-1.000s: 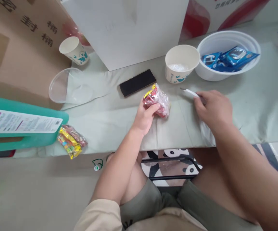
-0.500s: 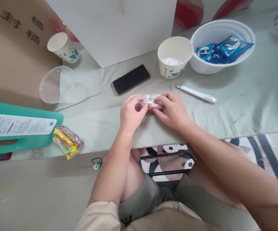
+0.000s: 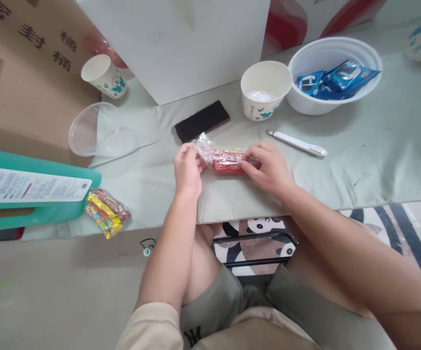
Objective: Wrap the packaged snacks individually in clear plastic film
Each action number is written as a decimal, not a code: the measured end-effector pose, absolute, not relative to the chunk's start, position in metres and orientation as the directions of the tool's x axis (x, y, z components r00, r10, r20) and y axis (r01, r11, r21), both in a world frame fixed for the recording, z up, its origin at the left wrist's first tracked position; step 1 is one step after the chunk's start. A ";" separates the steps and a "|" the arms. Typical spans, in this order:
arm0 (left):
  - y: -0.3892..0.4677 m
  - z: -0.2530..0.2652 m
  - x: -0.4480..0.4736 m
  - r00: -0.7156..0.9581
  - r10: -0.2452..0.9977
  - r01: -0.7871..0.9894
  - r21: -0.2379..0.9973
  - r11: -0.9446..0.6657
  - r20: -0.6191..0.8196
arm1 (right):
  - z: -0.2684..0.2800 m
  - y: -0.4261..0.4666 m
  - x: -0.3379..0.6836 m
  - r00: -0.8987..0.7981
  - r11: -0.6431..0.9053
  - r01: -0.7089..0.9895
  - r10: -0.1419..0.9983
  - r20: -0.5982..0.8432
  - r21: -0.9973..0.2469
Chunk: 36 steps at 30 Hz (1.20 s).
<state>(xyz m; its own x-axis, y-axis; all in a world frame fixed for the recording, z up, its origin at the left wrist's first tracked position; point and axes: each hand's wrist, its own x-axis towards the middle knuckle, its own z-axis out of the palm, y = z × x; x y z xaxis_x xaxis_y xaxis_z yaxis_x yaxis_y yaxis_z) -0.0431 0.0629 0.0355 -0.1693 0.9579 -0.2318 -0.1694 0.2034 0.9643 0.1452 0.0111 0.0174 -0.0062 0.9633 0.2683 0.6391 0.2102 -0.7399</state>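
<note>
At far left, a teal container [image 3: 39, 189] is seen in front of a cardboard box [image 3: 31, 102]. Just beside the container's right end, a yellow-and-red packet [image 3: 107, 212] is placed at the near edge of the worktop [image 3: 396, 146]; its near tip appears to overhang, so it could be knocked down by a passing forearm. Farther back, a clear plastic lid [image 3: 101, 133] and an upright paper cup [image 3: 110, 80] are shown. Right of these, a dark phone [image 3: 202, 120] is laid flat, close behind the hands.

At centre, the clear wrapper [image 3: 203, 147] of a red packet [image 3: 227, 164] is pinched in the fingers of the left hand [image 3: 188, 169], while the packet's right end is grasped by the right hand [image 3: 268, 165]. The packet is held low over the near worktop, between the hands. Should the film be pulled hard, a sudden tear could be produced and the contents scattered, or the phone bumped.

Behind the right hand, a wide paper cup [image 3: 259, 108] containing crumpled film is positioned against or just beside a white bowl [image 3: 310, 104] of blue sachets [image 3: 345, 80]. Nearer, a slim white tool [image 3: 298, 143] is laid down; whether a blade is exposed cannot be told. If one is, the right hand could be cut by a careless sweep.
</note>
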 end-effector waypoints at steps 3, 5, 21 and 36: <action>0.068 0.037 -0.051 -0.233 0.918 -0.223 0.937 0.270 -0.320 | 0.017 0.012 0.152 0.050 0.150 0.576 0.975 0.218 -0.804; 0.069 0.038 -0.053 -0.205 0.931 -0.185 0.946 0.267 -0.303 | 0.018 0.012 0.155 0.069 0.132 0.557 0.976 0.204 -0.820; 0.068 0.045 -0.079 -0.224 0.916 0.026 0.938 0.346 -0.332 | 0.021 -0.002 0.212 0.372 -0.142 0.597 0.921 0.116 -0.790; 0.065 0.029 -0.085 0.059 0.997 0.518 0.855 0.019 -0.058 | 0.024 0.018 0.180 0.258 0.039 0.613 0.934 0.247 -0.789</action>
